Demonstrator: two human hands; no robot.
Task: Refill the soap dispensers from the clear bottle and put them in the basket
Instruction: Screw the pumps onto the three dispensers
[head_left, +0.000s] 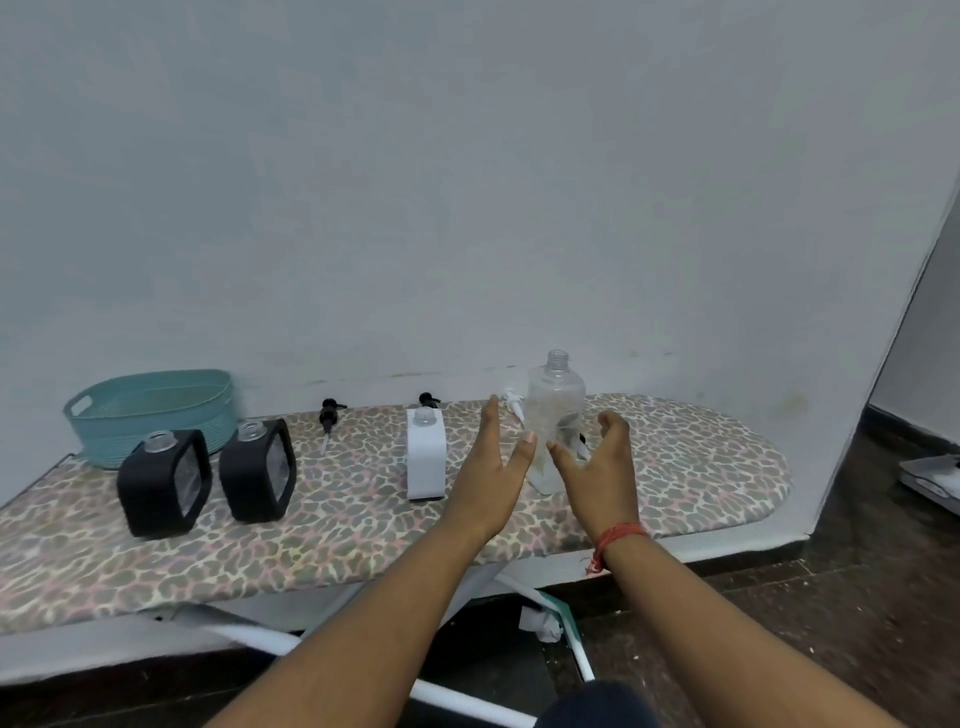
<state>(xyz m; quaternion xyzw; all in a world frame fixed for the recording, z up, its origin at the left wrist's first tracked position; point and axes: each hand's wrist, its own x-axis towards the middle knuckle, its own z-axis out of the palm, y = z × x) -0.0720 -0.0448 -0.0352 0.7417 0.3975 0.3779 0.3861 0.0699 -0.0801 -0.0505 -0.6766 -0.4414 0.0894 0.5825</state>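
Reaching in with both hands, I have the clear bottle (555, 415) standing upright just beyond them, its neck open and uncapped. My left hand (493, 462) is flat and spread, fingers (491, 415) apart and pointing away from me, holding nothing. My right hand (597, 467) is cupped, its fingers curled loosely but not closed on anything; the thumb tip sits close to the bottle's lower body, and I cannot tell whether it touches.

The bottle looks like thin plastic and seems nearly empty, so I judge it light, easy to tip, and liable to dent under a hard squeeze. Its smooth wall may be slick if soap has run down it. I would wrap the right hand around the middle of the body, below the shoulder, and steady it near the base with the left.

Just to the left of my left fingers stands the white dispenser (426, 452), open at the top. Further left are two black dispensers (163, 480) (258, 470), also open, and beyond them the teal basket (150, 413), with nothing visible inside. Two black pumps (328, 421) (428, 400) lie beyond the dispensers, and a white pump (513, 405) lies just behind my left fingertips. Everything rests on a leopard-print ironing board (363, 530). No dispenser is in the basket yet.
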